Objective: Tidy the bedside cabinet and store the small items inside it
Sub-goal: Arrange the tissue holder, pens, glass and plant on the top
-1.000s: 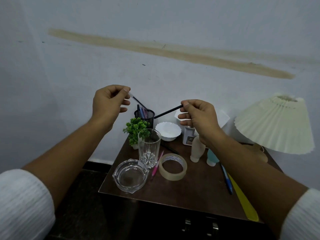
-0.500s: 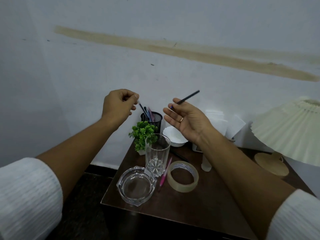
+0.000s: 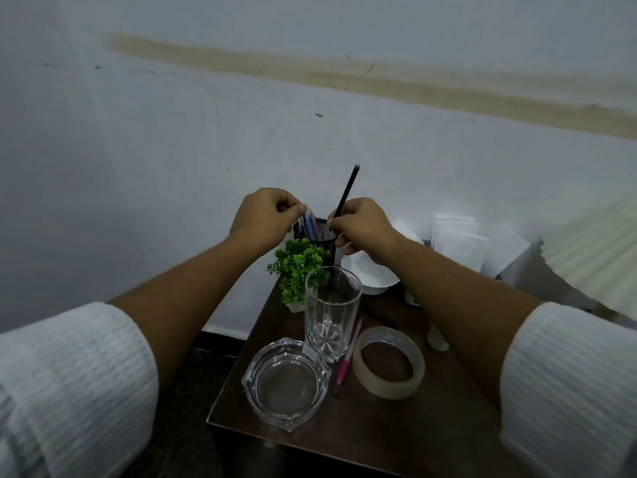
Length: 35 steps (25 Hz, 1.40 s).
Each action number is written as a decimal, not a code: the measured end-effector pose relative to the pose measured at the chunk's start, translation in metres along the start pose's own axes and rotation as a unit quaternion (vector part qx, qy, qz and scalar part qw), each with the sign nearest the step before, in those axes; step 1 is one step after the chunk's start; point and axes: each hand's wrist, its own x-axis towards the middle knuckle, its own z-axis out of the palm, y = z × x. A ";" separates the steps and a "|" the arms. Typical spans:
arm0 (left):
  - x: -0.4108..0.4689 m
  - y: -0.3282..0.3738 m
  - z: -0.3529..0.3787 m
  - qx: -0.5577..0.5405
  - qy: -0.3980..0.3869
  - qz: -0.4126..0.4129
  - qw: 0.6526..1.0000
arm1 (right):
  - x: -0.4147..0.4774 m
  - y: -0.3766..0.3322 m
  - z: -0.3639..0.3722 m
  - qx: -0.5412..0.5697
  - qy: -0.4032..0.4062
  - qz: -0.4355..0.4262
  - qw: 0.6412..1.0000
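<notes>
Your right hand (image 3: 362,232) has the black pen (image 3: 346,191) pinched between thumb and fingers, standing nearly upright; its lower end is hidden behind your fingers, right over the cup (image 3: 320,238) at the back of the cabinet (image 3: 448,426). Your left hand (image 3: 265,215) is curled, fingertips pressed together at the tops of the pens (image 3: 312,226) standing in the cup; whether it grips one of them or some small bit, I can't tell. This looks like the drop-in, so aim the tip for a gap between the others, not down onto them; lean them aside with the left fingers; let the pen slide through a loosened pinch rather than letting go from high up. The mesh cup looks light and could tip toward the plant (image 3: 298,267) and glass (image 3: 331,312) just in front. The pink pen (image 3: 348,357) lies between glass and tape (image 3: 387,363), not yet stored.
</notes>
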 end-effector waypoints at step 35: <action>-0.071 0.011 -0.025 -0.291 -0.130 -0.338 0.885 | -0.054 -0.019 0.005 0.188 -0.227 0.175 0.939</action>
